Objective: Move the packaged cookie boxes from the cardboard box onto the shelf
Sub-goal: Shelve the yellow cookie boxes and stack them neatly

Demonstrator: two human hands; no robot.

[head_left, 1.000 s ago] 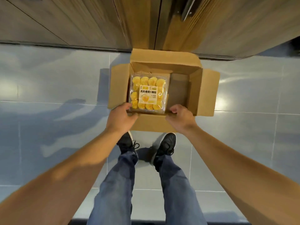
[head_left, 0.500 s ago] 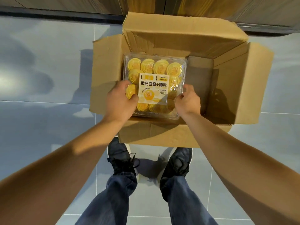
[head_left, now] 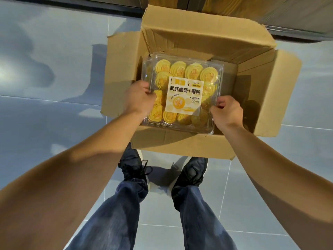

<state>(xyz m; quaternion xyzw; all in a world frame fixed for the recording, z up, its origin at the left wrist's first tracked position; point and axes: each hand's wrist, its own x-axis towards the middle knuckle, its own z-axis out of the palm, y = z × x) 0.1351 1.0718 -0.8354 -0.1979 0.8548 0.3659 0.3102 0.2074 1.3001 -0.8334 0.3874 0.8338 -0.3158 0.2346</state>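
Note:
A clear plastic cookie box (head_left: 182, 73) filled with yellow swirl cookies and a white-and-yellow label sits in the left half of the open cardboard box (head_left: 201, 37) on the floor. My left hand (head_left: 138, 99) grips the cookie box's left edge. My right hand (head_left: 228, 112) grips its right near corner. The cookie box looks slightly raised above the carton's near wall. The right half of the cardboard box shows bare cardboard bottom. No shelf is in view.
The carton stands on glossy grey floor tiles (head_left: 45, 123), its flaps spread outward. A wooden cabinet front (head_left: 234, 8) runs along the top behind it. My two dark shoes (head_left: 133, 166) and jeans-clad legs stand just in front of the carton.
Both hands moved from the carton's near rim onto the sides of the cookie box and took hold of it. The view came closer to the carton; the box looks lifted a little.

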